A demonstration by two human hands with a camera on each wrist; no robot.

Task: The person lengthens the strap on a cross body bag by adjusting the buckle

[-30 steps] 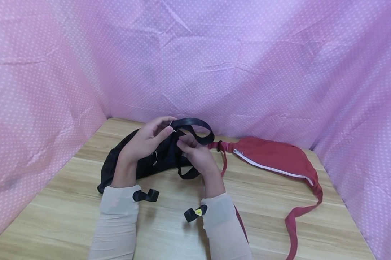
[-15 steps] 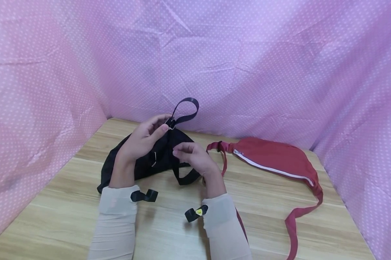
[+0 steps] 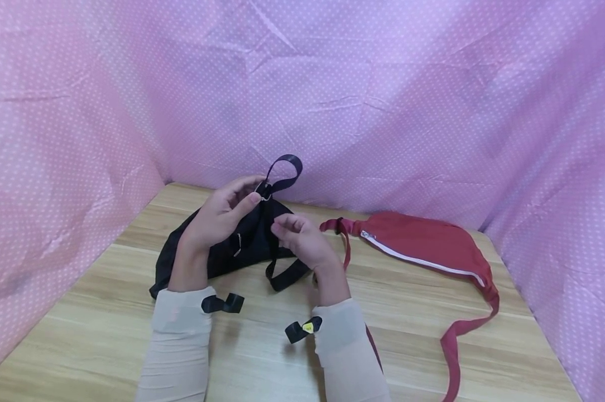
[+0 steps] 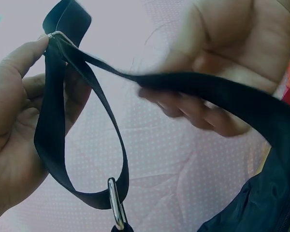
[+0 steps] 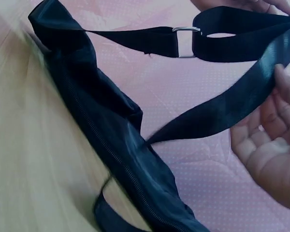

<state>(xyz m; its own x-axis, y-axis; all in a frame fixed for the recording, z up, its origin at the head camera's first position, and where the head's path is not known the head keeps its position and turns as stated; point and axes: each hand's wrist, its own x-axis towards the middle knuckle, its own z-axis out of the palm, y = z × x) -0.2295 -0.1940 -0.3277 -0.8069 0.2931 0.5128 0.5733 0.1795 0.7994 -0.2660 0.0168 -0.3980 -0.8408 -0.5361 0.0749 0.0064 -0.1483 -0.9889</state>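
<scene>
In the head view a black fabric bag (image 3: 174,254) lies on the left of the table, partly behind my left forearm. My left hand (image 3: 217,218) pinches the metal strap slider (image 3: 264,191) between thumb and fingers. Above the slider stands a small loop of black strap (image 3: 296,167). My right hand (image 3: 305,243) is lower and to the right, its thumb and fingers pinching the strap's lower run. The left wrist view shows a metal ring (image 4: 117,203) hanging in a larger loop of strap. The bag's zipper (image 5: 106,145) runs along its edge in the right wrist view.
A red waist bag (image 3: 423,240) with a white zipper lies at the right, its red strap (image 3: 453,346) trailing toward the front edge. Pink dotted cloth (image 3: 302,100) hangs around the back and sides of the wooden table (image 3: 262,357).
The strap loop has risen from the slider and become smaller. My right hand has shifted slightly down and right, while the lower strap hangs a little lower. My left hand stays nearly in place.
</scene>
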